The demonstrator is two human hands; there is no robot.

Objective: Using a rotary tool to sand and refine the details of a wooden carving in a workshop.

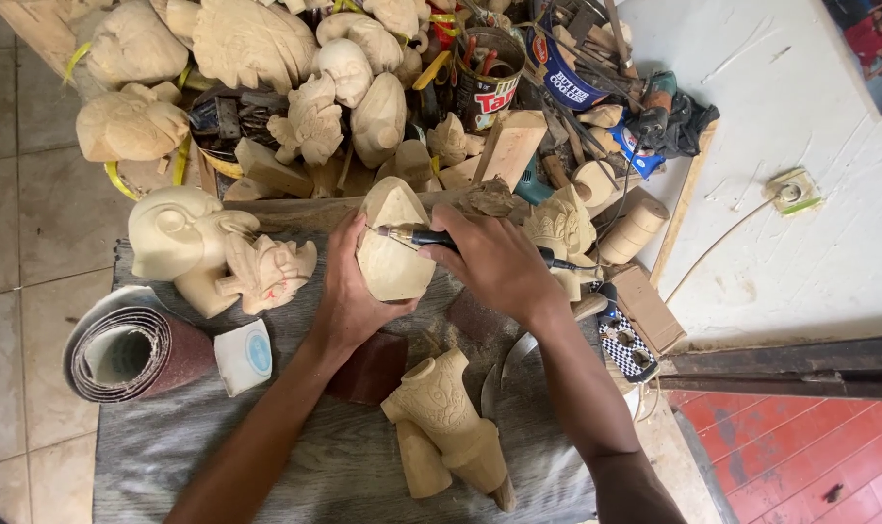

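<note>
Pale wood under your tool: both hands on one unfinished block carving at the far edge of the grey cloth mat (266, 456).

Your left hand (349, 291) is wrapped round the pale wooden block carving (392, 247), holding it upright; your right hand (494, 260) is closed on a black-handled carving tool (431, 238), tip touching the block's upper face. Roll of dark red sandpaper (130, 351) at mat's left edge, carved wooden bird head (184, 238) just beyond it, pale carved leg-shaped piece (446, 422) near mat's middle.
</note>
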